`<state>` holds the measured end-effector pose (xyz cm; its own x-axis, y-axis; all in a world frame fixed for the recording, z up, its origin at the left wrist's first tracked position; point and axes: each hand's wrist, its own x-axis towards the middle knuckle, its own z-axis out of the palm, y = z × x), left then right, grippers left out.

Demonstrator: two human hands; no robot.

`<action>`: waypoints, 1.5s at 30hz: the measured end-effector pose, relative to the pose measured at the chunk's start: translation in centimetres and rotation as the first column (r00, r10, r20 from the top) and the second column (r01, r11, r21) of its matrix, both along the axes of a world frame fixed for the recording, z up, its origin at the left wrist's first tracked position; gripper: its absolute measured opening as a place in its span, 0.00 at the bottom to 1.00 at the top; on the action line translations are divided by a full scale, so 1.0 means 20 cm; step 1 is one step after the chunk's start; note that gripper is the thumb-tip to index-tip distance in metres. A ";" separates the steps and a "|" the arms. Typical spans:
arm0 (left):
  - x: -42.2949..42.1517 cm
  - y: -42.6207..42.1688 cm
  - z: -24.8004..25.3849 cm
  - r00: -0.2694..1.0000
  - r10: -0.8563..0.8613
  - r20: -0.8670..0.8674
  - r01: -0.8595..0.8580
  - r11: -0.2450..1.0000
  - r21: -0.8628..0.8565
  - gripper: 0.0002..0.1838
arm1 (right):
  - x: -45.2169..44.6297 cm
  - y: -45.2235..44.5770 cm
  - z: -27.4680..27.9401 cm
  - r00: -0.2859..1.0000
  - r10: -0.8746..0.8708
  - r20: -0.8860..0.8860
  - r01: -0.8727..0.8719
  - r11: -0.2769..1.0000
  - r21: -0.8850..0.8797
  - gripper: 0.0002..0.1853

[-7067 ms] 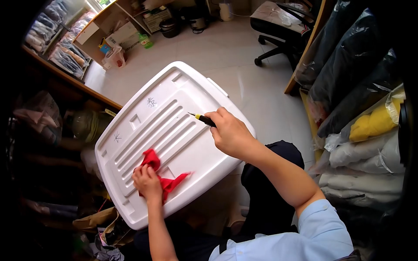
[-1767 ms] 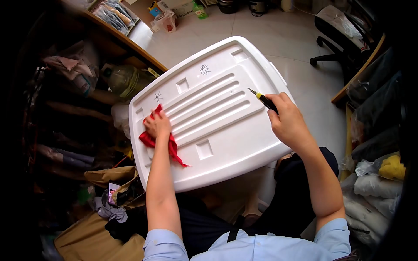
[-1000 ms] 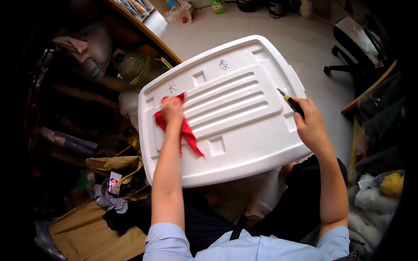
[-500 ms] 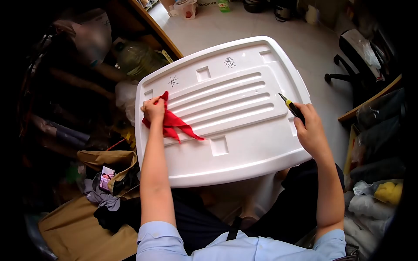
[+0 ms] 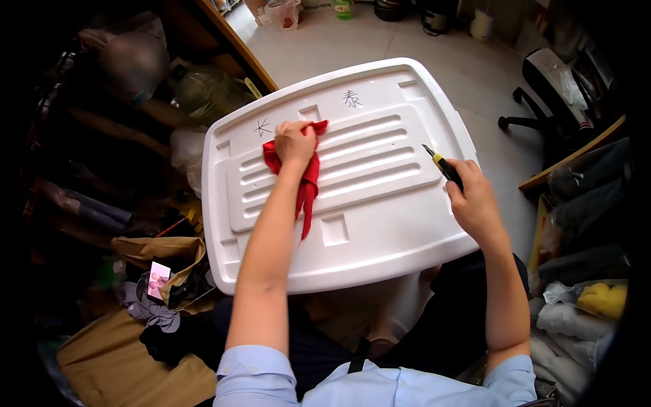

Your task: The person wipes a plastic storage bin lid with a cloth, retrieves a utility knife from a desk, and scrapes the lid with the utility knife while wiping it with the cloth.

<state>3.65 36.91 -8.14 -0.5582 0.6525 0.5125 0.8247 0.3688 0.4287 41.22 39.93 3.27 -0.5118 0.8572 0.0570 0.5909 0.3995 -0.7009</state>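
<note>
Over left half of white lid (image 5: 380, 178), just beside handwritten character (image 5: 262, 127): gripping bunched red cloth (image 5: 310, 182) in left hand (image 5: 295, 142), trailing it toward blue shirt (image 5: 386, 386). Over lid's right edge: clasping black-and-yellow cutter (image 5: 445, 167) in right hand (image 5: 475, 200), pointing blade (image 5: 428, 150) forward and leftward. Spacing hands well apart along lid's long axis, running left to right ahead of shirt.

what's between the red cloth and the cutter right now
In the head view, only the grooved middle of the white lid lies between the red cloth and the cutter; no other object shows on that stretch.
</note>
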 end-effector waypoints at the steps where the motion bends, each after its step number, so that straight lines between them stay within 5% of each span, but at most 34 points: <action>1: -0.07 -0.04 0.01 0.998 0.063 0.001 -0.063 0.996 -0.063 0.11 | 0.00 -0.01 0.01 1.000 -0.007 0.003 0.007 1.000 -0.002 0.16; 9: -0.71 -0.56 -0.05 0.968 0.248 -0.020 -0.249 0.963 -0.104 0.11 | 0.09 0.01 0.01 0.996 -0.025 -0.091 0.028 0.999 0.035 0.16; 11: -0.67 -0.52 -0.08 0.899 0.405 -0.165 -0.422 0.903 -0.086 0.10 | 0.10 0.02 0.03 0.995 -0.033 -0.097 0.035 0.999 0.019 0.16; 23: 0.30 0.24 -0.04 0.985 -0.010 -0.171 0.008 1.000 -0.015 0.06 | 0.02 0.00 0.06 0.993 -0.020 -0.120 0.023 0.999 0.027 0.16; 34: 0.65 0.50 -0.01 0.988 -0.085 -0.131 0.075 0.994 -0.079 0.08 | 0.09 0.06 0.06 0.992 -0.081 -0.097 0.082 0.997 0.005 0.17; 40: 0.80 0.59 -0.02 0.922 -0.302 -0.242 0.254 0.944 -0.208 0.23 | 0.11 0.09 0.04 0.988 -0.123 -0.097 0.124 0.992 0.008 0.17; 41: 0.80 0.57 -0.01 0.930 -0.333 -0.154 0.277 0.913 -0.301 0.28 | 0.11 0.09 0.04 0.987 -0.126 -0.096 0.128 0.992 0.008 0.17; 45: 0.88 0.46 0.00 0.881 -0.441 -0.175 0.372 0.871 -0.321 0.32 | 0.11 0.11 0.03 0.987 -0.126 -0.100 0.131 0.991 0.035 0.17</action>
